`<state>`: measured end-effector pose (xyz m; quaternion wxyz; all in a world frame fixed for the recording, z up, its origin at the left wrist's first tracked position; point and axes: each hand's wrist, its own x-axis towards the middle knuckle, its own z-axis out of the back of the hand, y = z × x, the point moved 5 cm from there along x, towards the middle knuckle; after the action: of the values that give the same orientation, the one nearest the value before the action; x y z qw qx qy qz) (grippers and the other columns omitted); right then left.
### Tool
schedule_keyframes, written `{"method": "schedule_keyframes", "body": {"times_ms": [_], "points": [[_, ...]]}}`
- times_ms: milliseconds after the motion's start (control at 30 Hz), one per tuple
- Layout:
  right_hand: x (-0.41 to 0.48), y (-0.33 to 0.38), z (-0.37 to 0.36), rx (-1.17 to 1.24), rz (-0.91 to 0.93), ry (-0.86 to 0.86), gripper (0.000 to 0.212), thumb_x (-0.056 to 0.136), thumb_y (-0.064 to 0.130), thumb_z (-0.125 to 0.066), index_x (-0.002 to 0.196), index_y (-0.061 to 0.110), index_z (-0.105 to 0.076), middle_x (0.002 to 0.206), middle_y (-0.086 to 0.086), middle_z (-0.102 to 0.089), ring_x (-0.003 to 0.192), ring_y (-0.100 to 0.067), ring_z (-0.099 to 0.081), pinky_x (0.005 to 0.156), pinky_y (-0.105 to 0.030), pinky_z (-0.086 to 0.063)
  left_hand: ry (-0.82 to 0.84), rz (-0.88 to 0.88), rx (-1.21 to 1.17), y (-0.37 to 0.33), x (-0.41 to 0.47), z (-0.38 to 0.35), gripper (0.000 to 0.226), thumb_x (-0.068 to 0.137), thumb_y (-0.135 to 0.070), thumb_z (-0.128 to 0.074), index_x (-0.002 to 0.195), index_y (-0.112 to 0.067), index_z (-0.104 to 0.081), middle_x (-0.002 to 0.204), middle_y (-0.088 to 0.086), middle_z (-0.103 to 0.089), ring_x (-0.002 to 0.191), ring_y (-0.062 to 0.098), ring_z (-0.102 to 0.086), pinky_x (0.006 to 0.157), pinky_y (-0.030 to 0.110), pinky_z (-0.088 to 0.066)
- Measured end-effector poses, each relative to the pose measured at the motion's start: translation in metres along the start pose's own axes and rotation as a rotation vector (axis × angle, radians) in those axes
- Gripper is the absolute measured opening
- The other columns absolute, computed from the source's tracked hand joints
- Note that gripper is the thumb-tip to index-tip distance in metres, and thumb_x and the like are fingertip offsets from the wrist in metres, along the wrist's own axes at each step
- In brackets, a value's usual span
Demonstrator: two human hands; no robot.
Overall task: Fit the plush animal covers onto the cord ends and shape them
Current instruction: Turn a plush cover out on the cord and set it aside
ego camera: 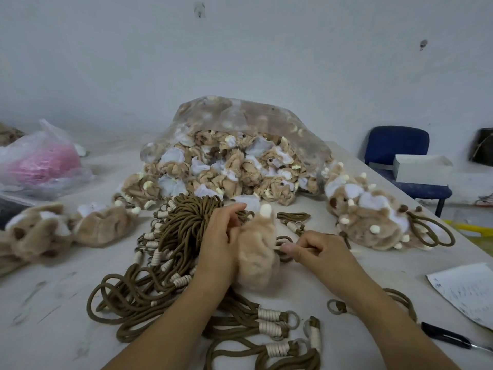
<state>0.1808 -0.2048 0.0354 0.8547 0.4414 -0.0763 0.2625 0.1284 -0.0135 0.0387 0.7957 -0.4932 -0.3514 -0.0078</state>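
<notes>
The left hand (220, 236) grips the tan plush cover (257, 263) mid-table (53, 303), and the right hand (314, 249) pinches the brown cord (284, 240) at the cover's side. The cover looks light and squashy, best held by its body. The cord seems limp, so hold it near its end. The writing on the paper (464, 292) is unreadable.

tan plush cover (257, 256), brown cords (184, 225), blue chair (397, 145)

Pink-filled plastic bag (40, 161) far left, white box (421, 169) on blue chair (397, 144), paper sheet (465, 292) beside black pen (445, 336) right
</notes>
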Motion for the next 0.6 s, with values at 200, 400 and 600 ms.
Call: {"method": "schedule_keyframes", "body": {"times_ms": [200,400,600], "points": [[-0.001,-0.006,-0.005,0.09,-0.127,-0.052,0.06,0.067,0.068,-0.054,0.066,0.008,-0.055,0.049,0.012,-0.044,0.046,0.0,-0.039,0.047,-0.012,-0.032,0.014,-0.035,0.033,-0.001,-0.002,-0.006,0.029,0.095,-0.007,-0.056,0.119,-0.023,-0.057,0.114,-0.001,-0.056,0.107,0.013,-0.053,0.097,0.035,-0.045],[0.0,-0.01,0.002,0.16,-0.192,-0.128,0.063,0.067,0.068,-0.053,0.066,0.005,-0.056,0.046,0.01,-0.044,0.043,-0.002,-0.037,0.043,-0.014,-0.03,0.147,0.023,-0.021,-0.004,-0.008,-0.017,0.038,0.084,-0.066,-0.039,0.117,-0.048,-0.043,0.12,-0.017,-0.049,0.117,0.004,-0.047,0.103,0.034,-0.042],[-0.001,-0.01,0.004,0.151,-0.206,-0.162,0.064,0.064,0.073,-0.047,0.065,0.01,-0.058,0.053,0.005,-0.052,0.048,-0.005,-0.044,0.043,-0.014,-0.032,0.312,0.036,0.183,-0.001,-0.01,-0.034,0.068,0.064,-0.071,-0.055,0.122,-0.038,-0.042,0.112,-0.017,-0.05,0.109,0.004,-0.048,0.093,0.03,-0.042]]}}
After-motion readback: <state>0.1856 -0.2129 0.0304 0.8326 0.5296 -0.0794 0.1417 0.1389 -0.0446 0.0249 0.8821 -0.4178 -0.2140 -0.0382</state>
